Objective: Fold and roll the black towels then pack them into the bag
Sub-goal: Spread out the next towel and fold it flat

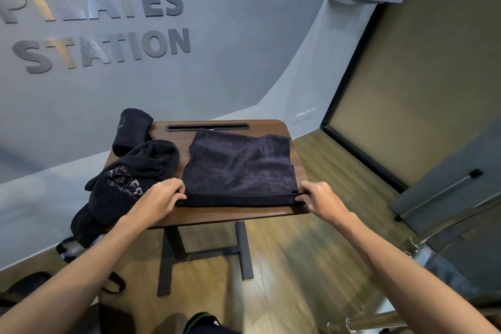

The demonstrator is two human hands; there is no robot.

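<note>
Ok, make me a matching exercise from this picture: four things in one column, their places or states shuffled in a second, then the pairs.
1. folded towel
2. rolled towel
3. crumpled towel
4. slot

A. far left corner of the table
B. gripped at both near corners
C. along the far edge
D. hanging over the left edge

Pairs: 1-B, 2-A, 3-D, 4-C

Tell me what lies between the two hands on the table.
Head view: the folded black towel; left hand and right hand pinch its near corners.
</note>
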